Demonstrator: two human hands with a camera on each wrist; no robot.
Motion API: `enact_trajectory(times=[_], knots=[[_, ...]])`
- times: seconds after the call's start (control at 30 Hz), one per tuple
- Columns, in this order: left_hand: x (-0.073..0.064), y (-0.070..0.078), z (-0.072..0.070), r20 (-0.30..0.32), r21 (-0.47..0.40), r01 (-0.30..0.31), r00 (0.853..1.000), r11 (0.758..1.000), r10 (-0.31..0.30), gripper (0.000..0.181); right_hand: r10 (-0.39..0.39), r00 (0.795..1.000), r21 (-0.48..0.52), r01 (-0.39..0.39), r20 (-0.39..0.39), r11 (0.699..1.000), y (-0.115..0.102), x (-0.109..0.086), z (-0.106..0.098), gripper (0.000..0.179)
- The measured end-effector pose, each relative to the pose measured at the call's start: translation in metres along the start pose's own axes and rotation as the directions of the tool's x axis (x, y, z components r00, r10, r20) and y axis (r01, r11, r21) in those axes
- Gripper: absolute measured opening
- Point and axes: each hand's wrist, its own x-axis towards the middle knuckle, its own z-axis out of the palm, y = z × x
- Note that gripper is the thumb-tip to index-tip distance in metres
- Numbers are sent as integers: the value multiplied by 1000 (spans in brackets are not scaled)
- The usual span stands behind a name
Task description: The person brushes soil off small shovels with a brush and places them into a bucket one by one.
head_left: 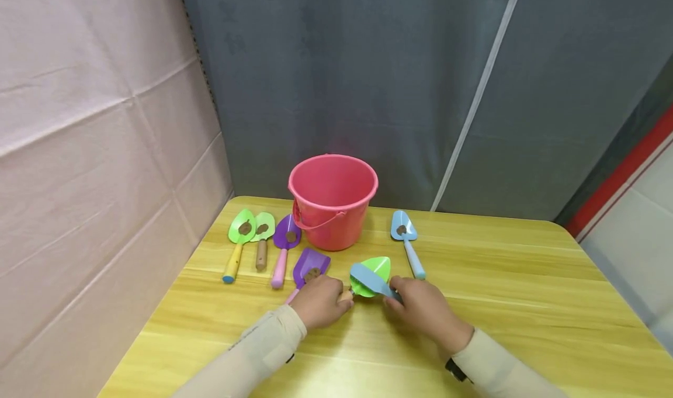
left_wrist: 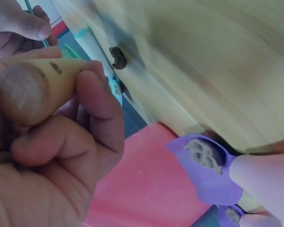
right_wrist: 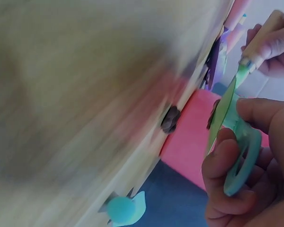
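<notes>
My left hand grips the wooden handle of a green leaf-shaped trowel. The rounded end of that handle faces the left wrist camera. In my right hand is a light blue flat-bladed tool with a loop-like handle. Its blade crosses the green trowel in the head view; I cannot tell whether they touch. A brown lump shows against the trowel's blade in the right wrist view. Another brown lump lies on the table, hidden in the head view.
A pink bucket stands at the back. Beside my left hand lies a purple scoop with a brown lump. Farther left are a purple trowel and two green trowels; a blue trowel lies to the right. These also carry brown lumps.
</notes>
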Motion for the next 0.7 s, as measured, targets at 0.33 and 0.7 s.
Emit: enact_trajectory(times=[0.33, 0.7], knots=[[-2, 0, -2, 0, -6, -5, 1000, 1000, 5, 34, 51, 998, -5, -51, -38, 999, 20, 4, -7, 22], [-3, -3, -1, 17, -18, 13, 1000, 1000, -13, 34, 82, 993, -3, -83, -80, 997, 42, 6, -13, 23]])
